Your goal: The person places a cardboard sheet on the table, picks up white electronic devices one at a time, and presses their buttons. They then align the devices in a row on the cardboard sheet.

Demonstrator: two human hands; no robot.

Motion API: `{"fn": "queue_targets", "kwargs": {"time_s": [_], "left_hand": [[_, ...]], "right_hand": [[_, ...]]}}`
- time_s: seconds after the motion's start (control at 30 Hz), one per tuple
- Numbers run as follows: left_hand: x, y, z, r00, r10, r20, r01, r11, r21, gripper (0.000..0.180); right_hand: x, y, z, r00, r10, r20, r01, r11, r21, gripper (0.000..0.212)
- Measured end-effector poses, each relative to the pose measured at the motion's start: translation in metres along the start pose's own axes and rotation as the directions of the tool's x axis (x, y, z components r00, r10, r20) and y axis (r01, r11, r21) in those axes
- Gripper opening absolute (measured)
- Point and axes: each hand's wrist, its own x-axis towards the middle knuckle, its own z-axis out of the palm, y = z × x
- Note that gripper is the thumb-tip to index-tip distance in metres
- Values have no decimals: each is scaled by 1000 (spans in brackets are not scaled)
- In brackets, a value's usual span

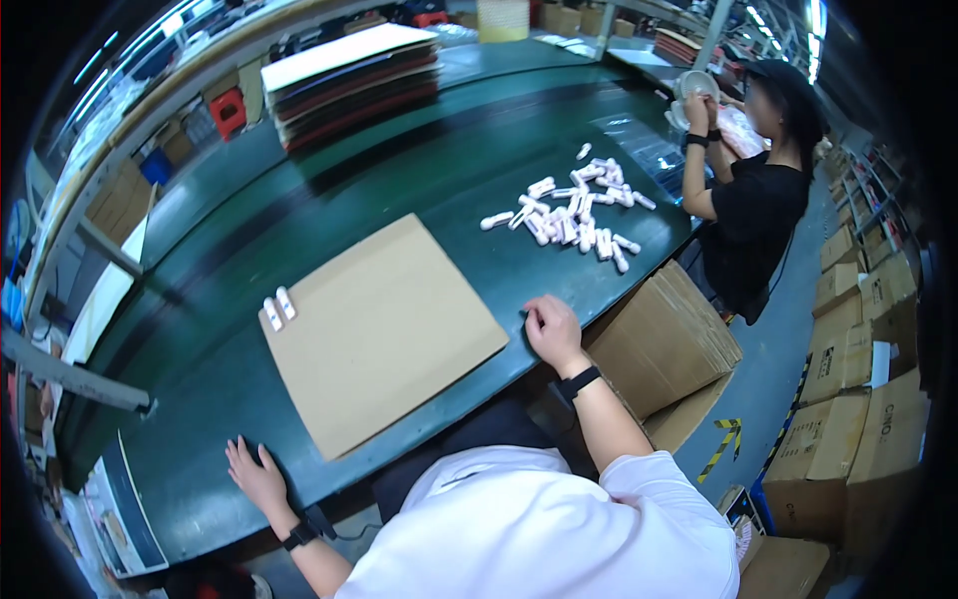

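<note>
Red stool (229, 113) far left; brown cartons (820, 454) stacked right.

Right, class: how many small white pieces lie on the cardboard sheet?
2: a left piece and a right piece, side by side at the left corner of the cardboard sheet. None there seem hidden.

Cardboard sheet (387, 334) plain tan; tabletop (200, 399) dark green; small pieces (567, 230) white, possibly pinkish.

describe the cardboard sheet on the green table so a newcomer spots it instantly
On the green table, look beyond and between the white-shirted person's left hand and right hand. There lies a flat, rectangular brown cardboard sheet. Unlike the stacked brown cardboard beside the table, it has two small, white, elongated pieces at its left corner.
</note>
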Motion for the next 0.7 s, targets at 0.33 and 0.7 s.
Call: {"fn": "queue_targets", "kwargs": {"time_s": [0.33, 0.7], "left_hand": [[0, 0, 3, 999, 32, -26, -33, 999, -22, 47], [-1, -3, 2, 999, 35, -19, -35, 999, -29, 47]], "right_hand": [[-1, 12, -1, 978, 174, 118, -191, 970, 149, 8], [74, 70, -45, 910, 374, 178, -405, 895, 189, 17]]}}
